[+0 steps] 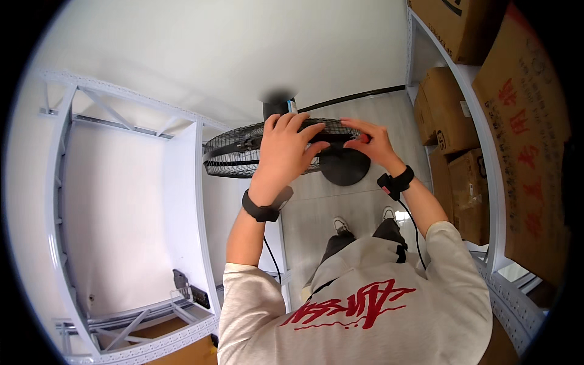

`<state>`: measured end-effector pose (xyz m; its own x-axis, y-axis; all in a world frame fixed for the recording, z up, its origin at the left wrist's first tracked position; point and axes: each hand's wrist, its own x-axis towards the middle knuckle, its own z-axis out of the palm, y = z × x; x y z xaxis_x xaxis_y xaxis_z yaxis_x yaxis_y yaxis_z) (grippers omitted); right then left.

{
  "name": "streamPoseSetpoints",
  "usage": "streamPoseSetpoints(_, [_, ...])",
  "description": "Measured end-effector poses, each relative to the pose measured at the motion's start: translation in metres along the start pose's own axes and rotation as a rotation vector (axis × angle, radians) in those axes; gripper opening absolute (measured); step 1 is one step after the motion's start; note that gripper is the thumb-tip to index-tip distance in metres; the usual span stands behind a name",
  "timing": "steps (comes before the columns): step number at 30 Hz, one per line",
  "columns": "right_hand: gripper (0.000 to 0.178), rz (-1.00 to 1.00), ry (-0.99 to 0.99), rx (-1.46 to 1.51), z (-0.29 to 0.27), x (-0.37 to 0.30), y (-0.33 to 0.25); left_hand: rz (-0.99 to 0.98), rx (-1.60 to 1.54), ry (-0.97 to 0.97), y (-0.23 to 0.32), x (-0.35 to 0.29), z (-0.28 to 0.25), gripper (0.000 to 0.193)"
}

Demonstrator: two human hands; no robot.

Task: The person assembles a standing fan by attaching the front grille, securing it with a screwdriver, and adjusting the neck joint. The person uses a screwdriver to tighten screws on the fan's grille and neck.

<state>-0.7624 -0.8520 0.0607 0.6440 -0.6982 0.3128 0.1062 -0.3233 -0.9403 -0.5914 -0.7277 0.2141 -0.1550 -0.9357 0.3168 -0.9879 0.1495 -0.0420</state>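
Observation:
A black floor fan (234, 149) with a round wire cage stands in front of me, tipped so I see the cage nearly edge-on. Its round black base (345, 165) is on the floor below. Across the top of the cage lies my left hand (285, 149), fingers spread and thumb apart. My right hand (378, 146) is at the cage's right side, thumb and fingers curled around a small red-ended thing (364, 138). Most of that thing is hidden, so its kind cannot be told. Both wrists wear black bands with cables.
White metal shelving (198, 182) stands close on my left, with a small black device (199, 297) on it. On the right, another rack (496, 182) holds several cardboard boxes (447, 109). A pale wall (231, 55) rises behind the fan, above a grey tiled floor (310, 210).

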Motion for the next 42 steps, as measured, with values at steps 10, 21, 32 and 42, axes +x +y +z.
streamPoseSetpoints(10, [0.039, -0.322, 0.011, -0.012, -0.004, 0.007, 0.021, -0.006, -0.006, 0.009, 0.007, 0.012, 0.001, 0.03])
streamPoseSetpoints(21, [0.047, -0.148, -0.009, 0.037, -0.012, 0.002, 0.006, -0.193, 0.068, 0.147, -0.016, -0.033, -0.048, 0.051])
streamPoseSetpoints(32, [0.029, -0.198, -0.055, -0.168, 0.033, 0.013, -0.104, -0.263, -0.278, 0.201, -0.067, -0.078, -0.047, 0.039])
streamPoseSetpoints(42, [0.027, -0.279, 0.103, -0.435, 0.062, 0.007, -0.148, -0.145, -0.341, 0.428, -0.086, -0.077, -0.026, 0.029])
